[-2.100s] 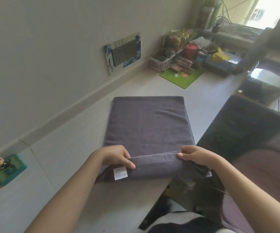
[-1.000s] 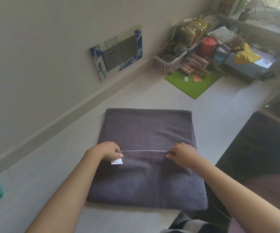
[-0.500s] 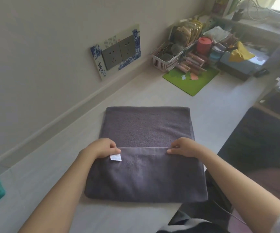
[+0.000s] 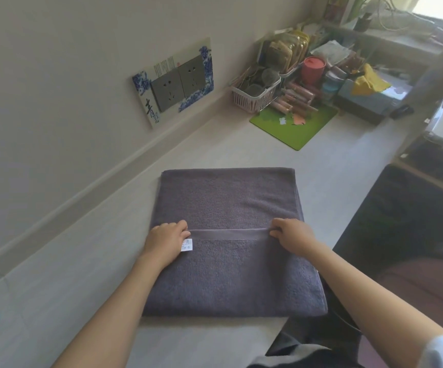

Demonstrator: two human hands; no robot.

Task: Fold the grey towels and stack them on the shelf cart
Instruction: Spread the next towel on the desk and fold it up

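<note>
Pale counter (image 4: 241, 144): grey towel (image 4: 228, 274) flat, well short of the green mat (image 4: 294, 126). Your left hand (image 4: 165, 241) and right hand (image 4: 292, 236) pinch its folded hem's ends.

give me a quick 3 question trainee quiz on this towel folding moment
1. True or false: the grey towel lies on the counter, not yet on a shelf cart.
2. Where does the white care label sit? A) by the left hand B) by the right hand C) at the far edge
3. Fill in: both hands pinch the towel's folded-over ____.

Key: 1 true; 2 A; 3 hem
</note>
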